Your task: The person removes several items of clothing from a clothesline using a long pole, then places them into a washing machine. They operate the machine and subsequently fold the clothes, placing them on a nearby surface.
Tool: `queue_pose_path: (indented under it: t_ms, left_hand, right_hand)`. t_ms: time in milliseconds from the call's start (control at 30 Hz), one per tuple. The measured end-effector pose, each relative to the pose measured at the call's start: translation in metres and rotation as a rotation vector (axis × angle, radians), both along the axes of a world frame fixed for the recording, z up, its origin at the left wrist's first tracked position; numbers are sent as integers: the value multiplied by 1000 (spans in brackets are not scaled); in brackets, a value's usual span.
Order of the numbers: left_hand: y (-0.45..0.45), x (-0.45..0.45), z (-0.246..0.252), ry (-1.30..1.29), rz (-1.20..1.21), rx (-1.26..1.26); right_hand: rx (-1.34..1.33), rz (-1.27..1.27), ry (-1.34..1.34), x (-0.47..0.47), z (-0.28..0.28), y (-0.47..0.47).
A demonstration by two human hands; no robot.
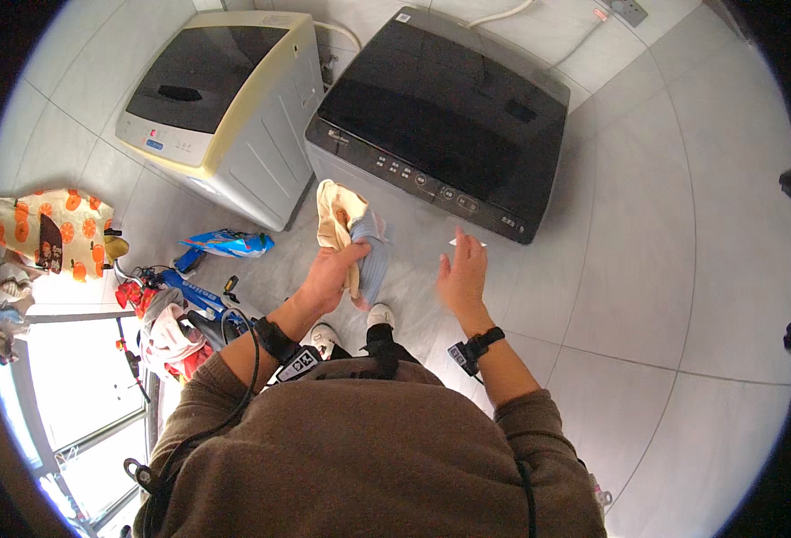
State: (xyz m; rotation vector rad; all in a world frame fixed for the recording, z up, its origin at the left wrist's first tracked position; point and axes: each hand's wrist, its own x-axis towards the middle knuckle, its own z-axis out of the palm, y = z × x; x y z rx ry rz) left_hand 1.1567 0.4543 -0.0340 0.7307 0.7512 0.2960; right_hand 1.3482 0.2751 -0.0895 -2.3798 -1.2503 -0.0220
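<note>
My left hand [326,277] grips a bundle of small fabric pieces in front of my body. A pale yellow cloth [333,208] with an orange-brown patch sticks up from it. Beside that hangs a light blue ribbed cloth [371,265], with some pink at its ends. Whether these are separate garments cannot be told. My right hand [464,276] is raised with its fingers apart and nothing in it. Its fingertips are nearest the front edge of a top-loading washing machine [429,128], whose dark lid is down. A small white piece [472,241] shows behind those fingers.
An older washing machine [261,141] with a yellowed rim stands to the left. A blue plastic bag [230,243] lies on the tiled floor before it. Further left are a blue bicycle [197,290] draped with clothes [173,329], and an orange-print fabric bag [83,225].
</note>
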Motion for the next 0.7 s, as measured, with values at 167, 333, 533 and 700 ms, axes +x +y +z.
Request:
queue_pose_path:
  t_ms: [167, 333, 533, 700]
  left_hand:
    - [2, -7, -10, 89, 1, 16]
    - [3, -18, -17, 138, -35, -26]
    - [2, -29, -28, 95, -26, 11]
    - [4, -34, -30, 27, -34, -25]
  right_hand:
    - [-87, -149, 22, 20, -8, 19]
    - [-187, -262, 2, 34, -13, 32]
    - [-375, -264, -27, 41, -19, 28]
    - [-409, -261, -98, 46, -14, 32]
